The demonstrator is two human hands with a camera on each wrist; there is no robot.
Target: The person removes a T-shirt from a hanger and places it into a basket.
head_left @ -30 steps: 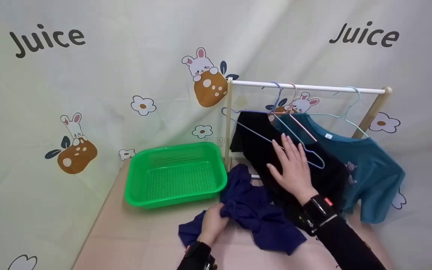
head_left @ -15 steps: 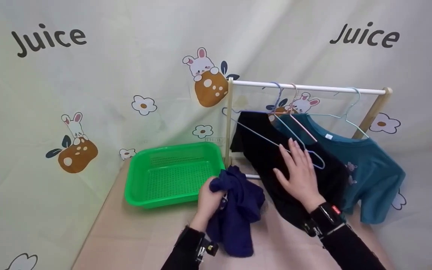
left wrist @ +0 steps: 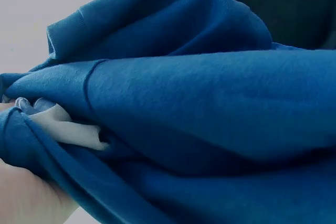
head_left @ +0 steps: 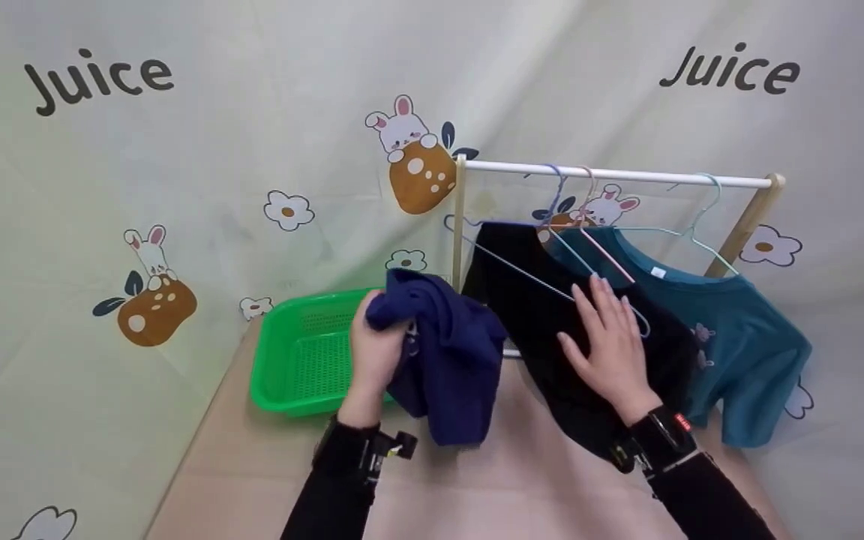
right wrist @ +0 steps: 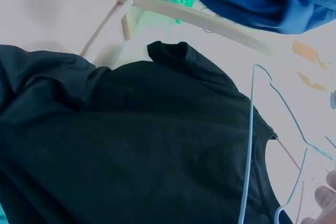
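Observation:
A bunched navy-blue garment (head_left: 451,360) hangs from my left hand (head_left: 373,356), which grips its gathered upper part. It is in the air in front of the green basket's right side. In the left wrist view, its cloth (left wrist: 210,98) fills most of the picture, with a pale strip of material (left wrist: 68,129) near the hand. My right hand (head_left: 612,356), fingers straight, lies over the black shirt (head_left: 511,285) beside the lower bar of a blue-purple hanger (head_left: 554,199). That hanger carries no garment and hangs in front of the black shirt.
The green basket (head_left: 271,382) stands left on the table (head_left: 252,465), partly hidden by the navy garment. A small rack with a white rail (head_left: 642,175) holds a pink hanger (head_left: 606,255) with the black shirt and a mint hanger (head_left: 691,229) with a teal shirt (head_left: 762,360).
My left hand has lifted the navy garment off the table and moved it up and left, over the basket's right side. My right hand has shifted slightly right and down.

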